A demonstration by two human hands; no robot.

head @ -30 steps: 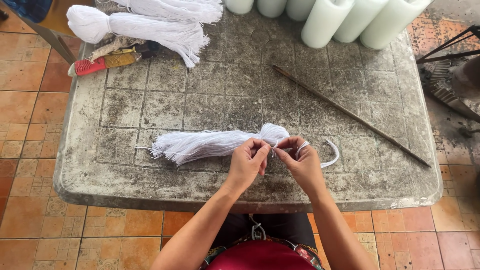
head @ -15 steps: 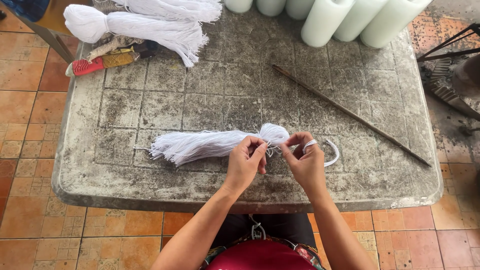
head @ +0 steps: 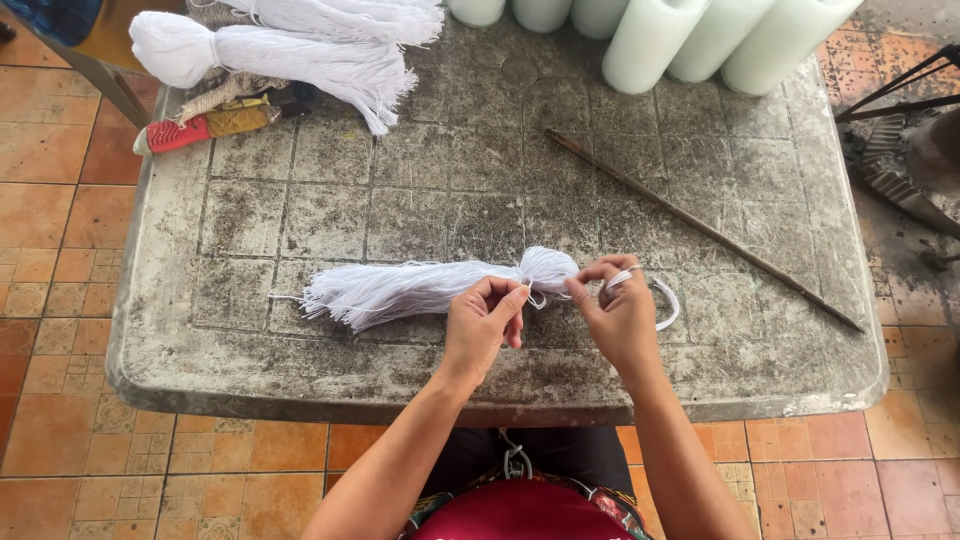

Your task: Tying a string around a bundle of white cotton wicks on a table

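A grey, stained plastic table point(head: 300, 370) with a moulded tile pattern fills most of the view and stands on an orange tiled floor point(head: 60, 430); its near edge runs just in front of the person's wrists, and its right corner is rounded. The wide middle of the tabletop is bare, so there is free room above and to the left of the work. Along the far edge stands a row of white candles point(head: 660, 40), and at the far left corner lie finished bundles of white thread point(head: 290, 50) over a red-handled tool point(head: 185, 130). A long thin dark stick point(head: 700, 228) lies diagonally on the right side, apart from the hands. Near the front edge lies a white thread tassel point(head: 420, 285), its loose fringe pointing left and its tied round head to the right. The left hand point(head: 480, 325) has its fingers closed, pinching thin thread beside the head of the tassel. The right hand point(head: 620, 310) is also closed in a pinch, holding a short white cord point(head: 665, 300) that is wound over one finger and curves on the table just to the right.
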